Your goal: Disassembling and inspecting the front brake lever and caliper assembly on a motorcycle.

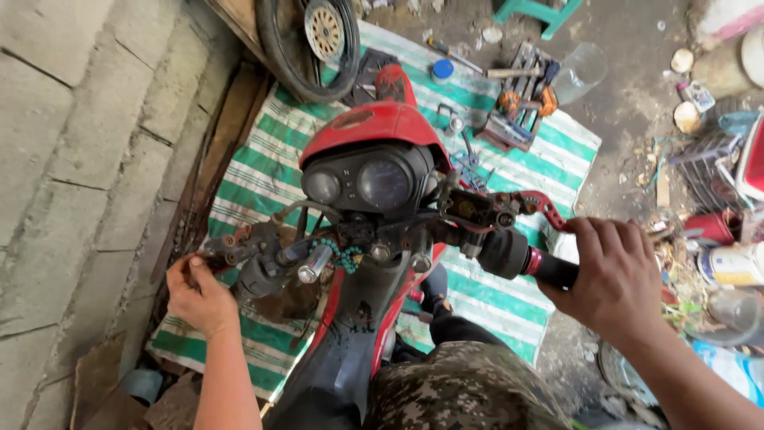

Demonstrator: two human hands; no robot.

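Right hand (613,275) clenched around the black rubber grip (557,271) at the right end of the handlebar, fingers wrapped over the top. Left hand (199,295) closed on the bare left end of the handlebar (231,255), thumb pressed against worn, rusty metal fittings. Between both hands, the red motorcycle (374,127) with two round gauges (362,185) in a black housing, a red brake lever (545,205) near the right hand, a string of teal beads (344,256) around the steering stem. Beneath, a green-and-white striped woven mat (263,171) on the dirt floor. On the mat's far end, an open tool tray (521,107) filled with pliers and assorted metal tools, beside a clear plastic container (581,70). Further left, a spoked wheel with black tyre (306,40) leaning by the concrete wall (72,143).
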